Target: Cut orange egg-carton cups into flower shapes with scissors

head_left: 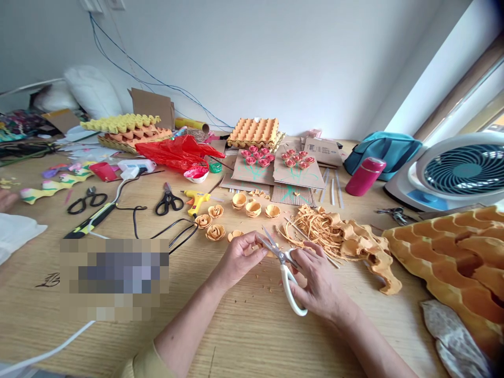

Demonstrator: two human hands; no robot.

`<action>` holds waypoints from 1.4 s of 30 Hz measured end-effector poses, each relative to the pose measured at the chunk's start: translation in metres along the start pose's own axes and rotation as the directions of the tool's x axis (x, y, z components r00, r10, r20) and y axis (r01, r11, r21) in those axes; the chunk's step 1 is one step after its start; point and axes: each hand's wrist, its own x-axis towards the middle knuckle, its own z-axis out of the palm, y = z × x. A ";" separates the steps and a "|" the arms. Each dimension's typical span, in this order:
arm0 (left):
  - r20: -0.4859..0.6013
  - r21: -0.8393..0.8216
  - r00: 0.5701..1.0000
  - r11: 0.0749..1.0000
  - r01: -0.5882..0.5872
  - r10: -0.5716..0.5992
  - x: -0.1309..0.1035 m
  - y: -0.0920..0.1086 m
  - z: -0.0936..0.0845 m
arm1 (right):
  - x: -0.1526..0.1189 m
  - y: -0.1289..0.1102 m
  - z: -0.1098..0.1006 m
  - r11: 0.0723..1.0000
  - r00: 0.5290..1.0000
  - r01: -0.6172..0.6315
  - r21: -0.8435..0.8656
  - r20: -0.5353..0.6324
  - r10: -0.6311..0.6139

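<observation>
White-handled scissors (pixel 291 291) are in my right hand (pixel 317 278), fingers through the loops, blades slightly apart and pointing up and left. My left hand (pixel 242 257) pinches at the blade tips; what it holds is mostly hidden, with a bit of orange egg-carton pulp showing near the fingers. Just beyond lie orange carton cups (pixel 253 209) and cups layered into rose shapes (pixel 215 232). To the right of my hands is a heap of thin carton strips and torn carton pieces (pixel 346 236). Small orange scraps dot the wood below the blades.
A yellow glue gun (pixel 197 200) and black-handled scissors (pixel 169 199) lie left of the cups. Behind are cardboard sheets with red carton roses (pixel 258 156). A pink bottle (pixel 365 177), a fan (pixel 468 168) and egg trays (pixel 452 252) stand right. Another person's hand (pixel 7 201) shows far left.
</observation>
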 end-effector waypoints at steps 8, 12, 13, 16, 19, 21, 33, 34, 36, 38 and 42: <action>0.024 0.107 0.999 0.994 -0.025 0.023 0.000 0.003 -0.008 | 0.000 -0.001 0.000 1.000 1.000 0.018 0.009 -0.003 -0.018; 0.033 0.186 0.998 0.981 -0.056 0.051 0.000 0.006 -0.010 | 0.000 -0.001 0.000 1.000 1.000 0.023 0.009 0.004 -0.023; 0.036 0.200 0.998 0.978 -0.062 0.056 0.000 0.007 -0.011 | 0.000 -0.001 -0.001 1.000 1.000 0.018 0.005 0.010 -0.018; 0.043 0.231 0.997 0.970 -0.074 0.066 0.001 0.007 -0.013 | 0.000 -0.002 -0.002 1.000 1.000 0.012 0.005 0.028 -0.012; 0.048 0.235 0.996 0.969 -0.080 0.070 0.002 0.004 -0.017 | 0.000 -0.001 -0.003 1.000 0.999 0.013 0.023 0.032 -0.014; 0.047 0.212 0.996 0.974 -0.080 0.072 0.003 0.002 -0.018 | 0.000 0.000 -0.001 0.999 0.999 0.003 0.041 0.037 -0.004; -0.017 -0.075 0.990 0.988 0.137 -0.138 0.003 0.002 -0.009 | 0.001 0.006 0.011 0.850 0.952 -0.287 0.441 0.033 0.305; -0.017 -0.087 0.989 0.986 0.142 -0.144 0.003 0.002 -0.009 | 0.001 0.006 0.010 0.817 0.945 -0.304 0.490 0.043 0.325; -0.012 -0.089 0.987 0.983 0.160 -0.162 0.002 0.001 -0.008 | 0.001 0.007 0.010 0.750 0.934 -0.316 0.581 0.051 0.354; 0.019 -0.064 0.981 0.979 0.193 -0.192 0.002 0.000 -0.007 | 0.001 0.007 0.010 0.698 0.930 -0.298 0.652 0.034 0.366; 0.129 0.006 0.957 0.965 0.262 -0.261 0.000 -0.007 -0.005 | 0.002 0.006 0.013 0.583 0.934 -0.252 0.772 0.035 0.356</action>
